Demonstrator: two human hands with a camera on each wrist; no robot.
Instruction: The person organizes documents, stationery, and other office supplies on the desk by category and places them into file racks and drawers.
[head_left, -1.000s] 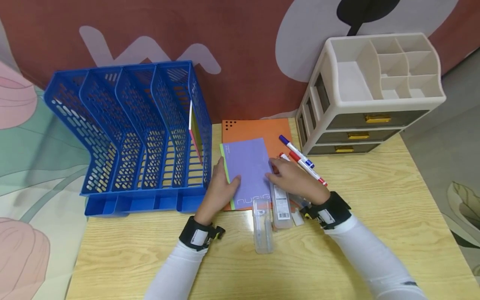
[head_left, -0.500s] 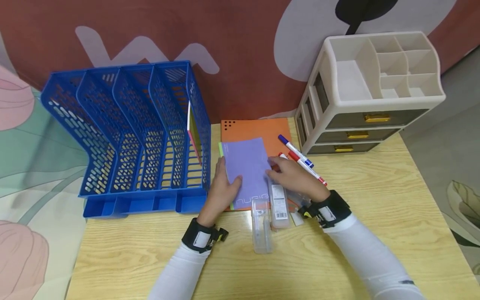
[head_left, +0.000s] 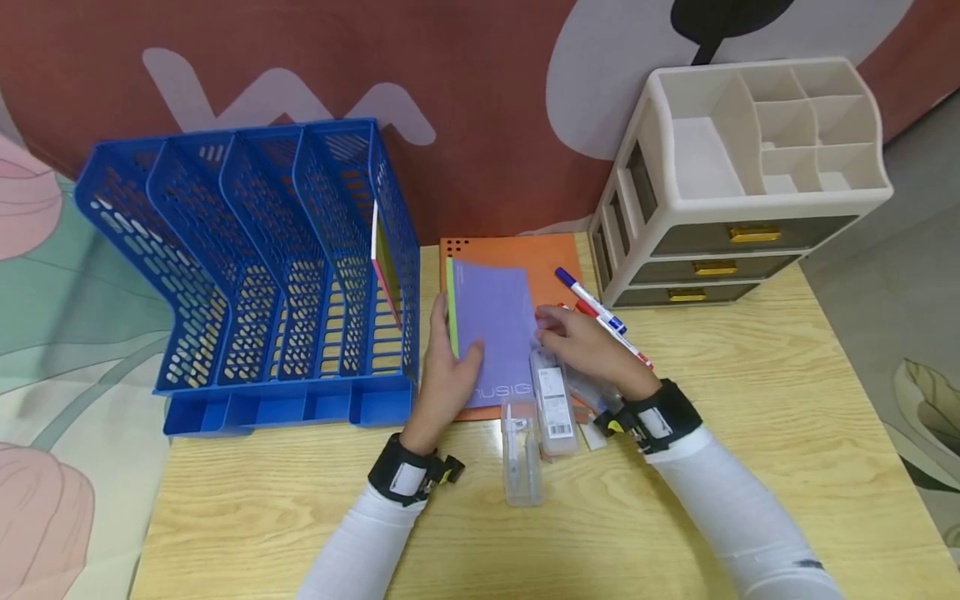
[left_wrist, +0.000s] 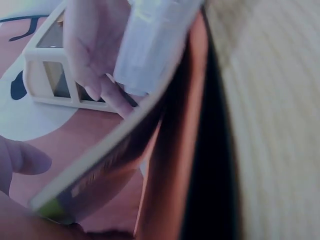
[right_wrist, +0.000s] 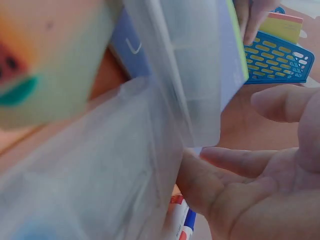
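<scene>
A purple notebook with a green spine lies on an orange folder, its left edge lifted off the folder. My left hand grips that spine edge, thumb on the cover. My right hand rests at the notebook's right edge with its fingers straight. In the left wrist view the raised notebook stands above the orange folder, the right hand's fingers beyond it. The right wrist view shows the notebook above my straight fingers.
A blue four-slot file rack stands to the left, one book in its rightmost slot. A beige drawer organiser sits at the back right. A blue marker and a red one lie by it. Two clear plastic cases lie near my wrists.
The notebook's left edge has come up off the orange folder and the notebook has slid a little farther away. My left hand moved up along the spine; my right hand stayed at the right edge.
</scene>
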